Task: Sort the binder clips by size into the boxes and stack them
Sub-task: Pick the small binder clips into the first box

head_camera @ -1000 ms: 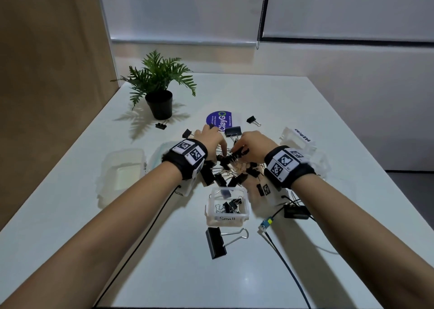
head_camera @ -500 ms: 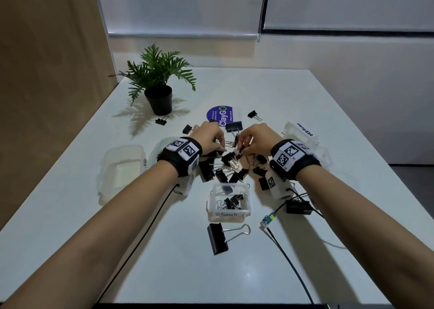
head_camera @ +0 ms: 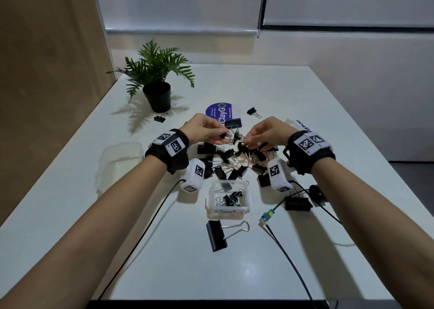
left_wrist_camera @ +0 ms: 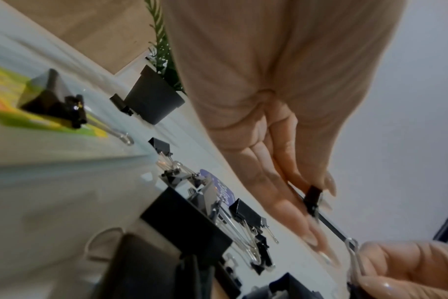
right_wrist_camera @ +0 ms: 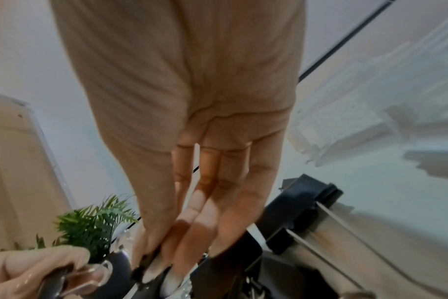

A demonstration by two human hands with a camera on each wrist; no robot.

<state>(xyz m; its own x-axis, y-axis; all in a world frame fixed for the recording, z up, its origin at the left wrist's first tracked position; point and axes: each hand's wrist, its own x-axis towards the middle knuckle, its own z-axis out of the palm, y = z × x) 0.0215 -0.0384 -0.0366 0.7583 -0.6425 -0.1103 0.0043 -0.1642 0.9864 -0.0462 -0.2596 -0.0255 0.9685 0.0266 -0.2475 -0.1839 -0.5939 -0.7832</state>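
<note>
Over a pile of black binder clips point(head_camera: 225, 163) both hands hover close together. My left hand point(head_camera: 223, 137) pinches a small black clip point(left_wrist_camera: 312, 197) between thumb and fingertips. My right hand point(head_camera: 246, 143) pinches a second small clip point(right_wrist_camera: 148, 261). The wire handles of the two clips look hooked together between the hands point(head_camera: 236, 135). Nearer me stands the clear box labelled Small point(head_camera: 227, 206) with several small clips inside. A large clip point(head_camera: 217, 236) lies in front of that box.
A clear box or lid point(head_camera: 119, 163) lies left of the pile. A box labelled Medium point(head_camera: 303, 126) shows partly behind my right wrist. A potted plant point(head_camera: 157, 92), a blue sticker point(head_camera: 218, 111) and stray clips point(head_camera: 252, 111) sit farther back. Cables point(head_camera: 281, 238) trail at the right.
Both hands have risen from the pile and drawn together, each now pinching a small clip. The view has tilted down slightly.
</note>
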